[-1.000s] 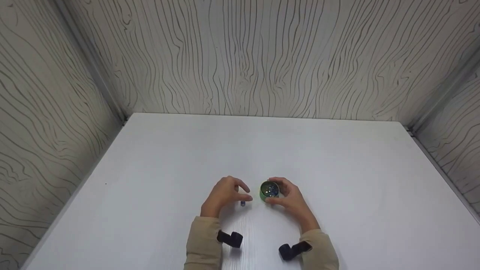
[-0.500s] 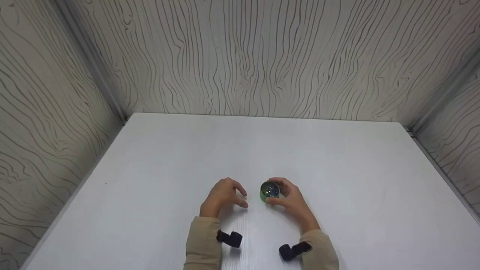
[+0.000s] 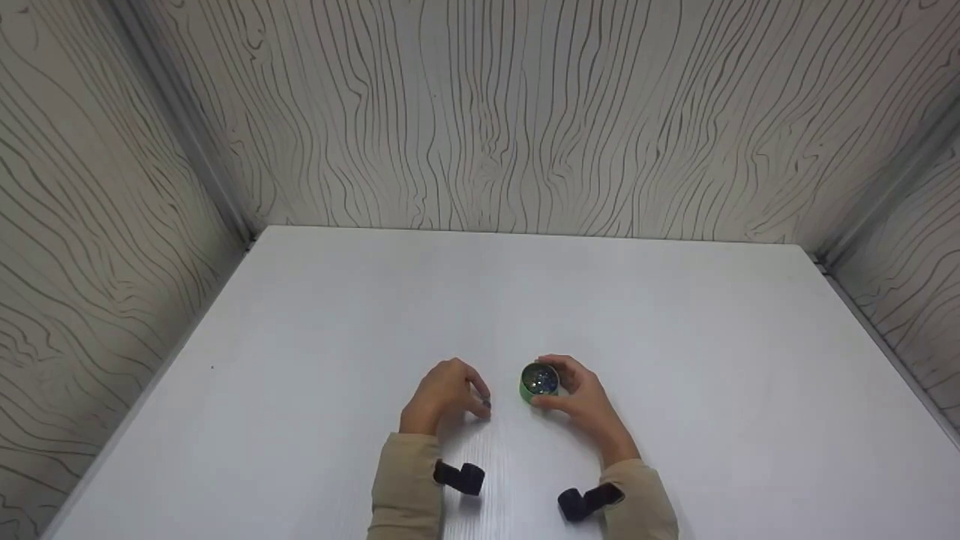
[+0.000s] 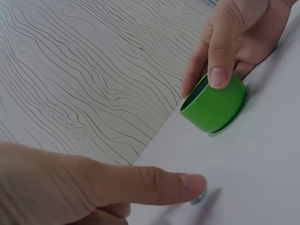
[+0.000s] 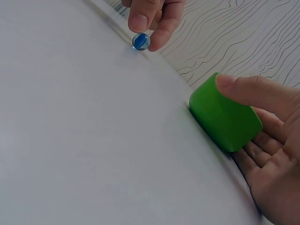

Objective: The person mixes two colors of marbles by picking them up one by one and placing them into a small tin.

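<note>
A clear glass marble with a blue swirl (image 5: 140, 41) is pinched between the thumb and index finger of my left hand (image 3: 444, 391), low at the white table. The left thumb hides most of it in the left wrist view. To its right, my right hand (image 3: 586, 399) grips a small green cup (image 4: 218, 104), thumb on the near side and fingers behind. The cup stands on the table with its mouth up. Inside it, the head view shows dark, glinting contents, too small to tell apart.
The white tabletop (image 3: 480, 300) spreads around both hands. Wood-grain patterned panels (image 3: 480, 112) rise behind it and at its sides. Each sleeve carries a black wrist camera, the left camera (image 3: 471, 478) and the right camera (image 3: 574, 504).
My left hand has drawn back slightly toward the marble, which lay by the thumb, and its thumb and index finger have closed on it. The right hand and cup have stayed still.
</note>
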`<control>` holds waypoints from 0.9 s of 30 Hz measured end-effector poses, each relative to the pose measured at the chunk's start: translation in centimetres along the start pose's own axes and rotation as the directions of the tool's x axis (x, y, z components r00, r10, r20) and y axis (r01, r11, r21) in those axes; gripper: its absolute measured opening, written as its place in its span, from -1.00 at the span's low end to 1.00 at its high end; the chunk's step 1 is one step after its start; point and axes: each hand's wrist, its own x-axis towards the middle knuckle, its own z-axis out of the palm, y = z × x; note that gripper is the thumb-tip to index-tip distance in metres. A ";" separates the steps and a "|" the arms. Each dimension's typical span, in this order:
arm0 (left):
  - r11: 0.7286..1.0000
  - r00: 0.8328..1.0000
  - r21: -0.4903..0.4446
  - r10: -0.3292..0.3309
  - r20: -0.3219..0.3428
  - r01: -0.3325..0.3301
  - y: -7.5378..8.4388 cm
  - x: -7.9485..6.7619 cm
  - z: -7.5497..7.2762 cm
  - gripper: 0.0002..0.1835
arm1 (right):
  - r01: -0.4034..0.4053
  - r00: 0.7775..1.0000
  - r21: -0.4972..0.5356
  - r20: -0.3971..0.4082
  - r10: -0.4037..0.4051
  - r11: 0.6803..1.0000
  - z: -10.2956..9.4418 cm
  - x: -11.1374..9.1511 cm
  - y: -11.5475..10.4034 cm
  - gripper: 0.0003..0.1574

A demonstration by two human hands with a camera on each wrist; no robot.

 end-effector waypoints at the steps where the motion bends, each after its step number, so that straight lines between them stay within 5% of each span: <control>1: 1.000 1.000 0.002 -0.001 -0.001 0.001 0.0 0.0 0.0 -0.79 | -0.002 1.000 0.000 -0.001 0.002 1.000 0.0 0.0 0.0 -0.18; 27: 0.999 0.998 0.003 0.054 -0.015 -0.054 0.9 0.5 0.3 -0.85 | 0.008 1.000 0.019 0.005 -0.008 1.000 0.0 0.0 0.2 -0.19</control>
